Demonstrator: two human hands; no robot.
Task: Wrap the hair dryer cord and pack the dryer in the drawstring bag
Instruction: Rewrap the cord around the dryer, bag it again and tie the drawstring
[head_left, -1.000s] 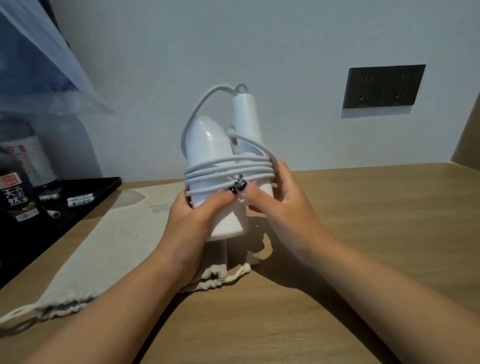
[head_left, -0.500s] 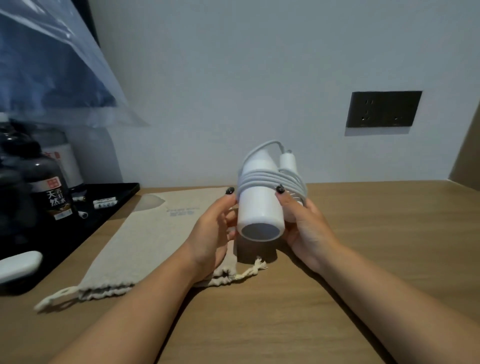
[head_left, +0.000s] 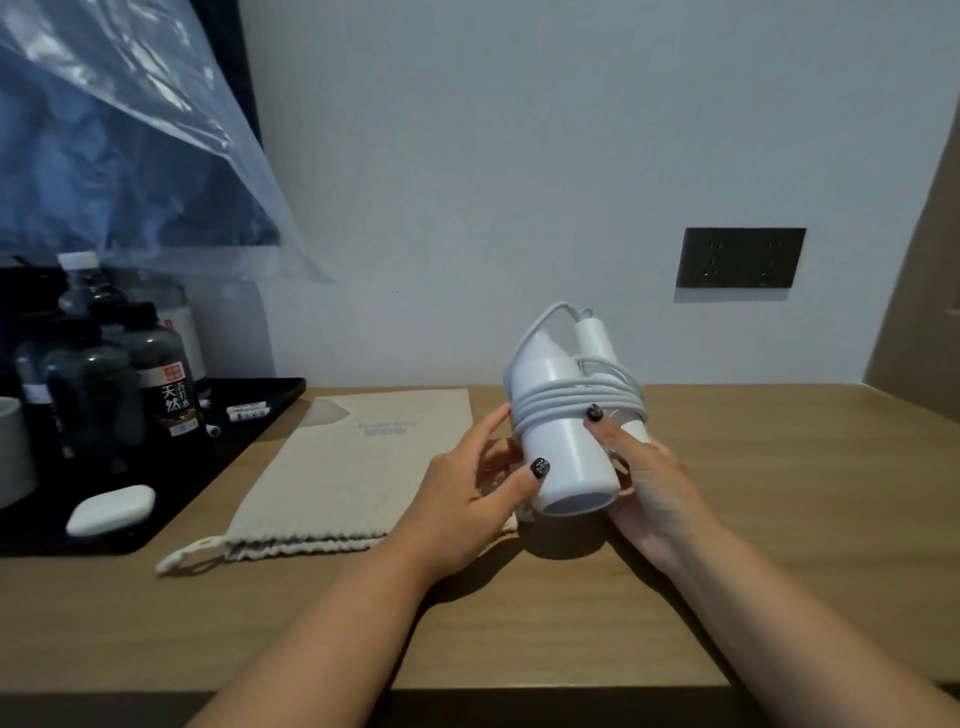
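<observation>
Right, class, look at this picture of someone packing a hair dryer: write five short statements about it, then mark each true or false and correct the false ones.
1. The cord is wound around the hair dryer. True.
2. The hair dryer is already inside the drawstring bag. False: it is held above the wooden table, and the bag lies flat there.
3. Both the left hand and the right hand hold the dryer. True.
4. The cord is plugged into the wall socket. False: nothing is plugged in there.
5. The black tray is right of the bag. False: left.
</observation>
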